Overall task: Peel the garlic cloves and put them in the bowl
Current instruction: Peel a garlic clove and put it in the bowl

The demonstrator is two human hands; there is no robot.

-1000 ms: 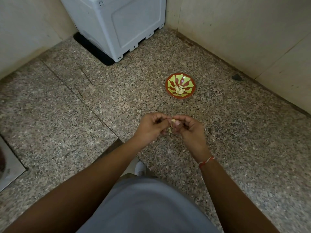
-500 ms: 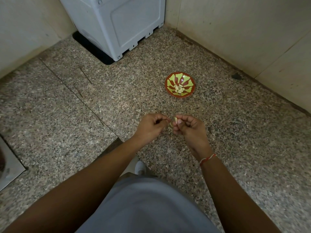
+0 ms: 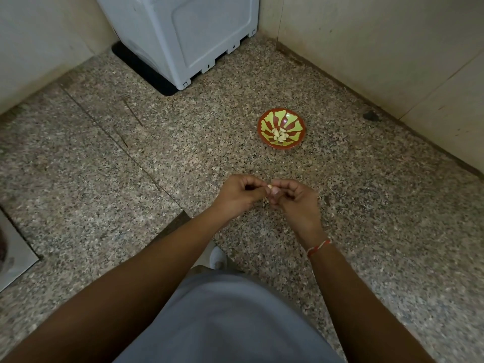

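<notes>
A small red bowl [image 3: 264, 121] with a yellow-green pattern sits on the speckled floor ahead of me, with several peeled garlic cloves [image 3: 280, 134] in its middle. Below it my two hands meet over the floor. A pale garlic clove [image 3: 269, 186] shows between the fingertips. My left hand [image 3: 239, 193] pinches it from the left with curled fingers. My right hand [image 3: 296, 199], with a red-and-white thread on the wrist, pinches it from the right. Most of the clove is hidden by my fingers.
A grey-white appliance [image 3: 193, 35] stands in the far corner on a black mat. Beige walls [image 3: 379, 48] close in at the back and right. A metal plate [image 3: 13, 258] lies at the left edge. My knee in grey cloth [image 3: 222, 318] fills the bottom.
My hands parted slightly half a second ago and have come together again on the clove. The view has tipped a little; the bowl has not moved.
</notes>
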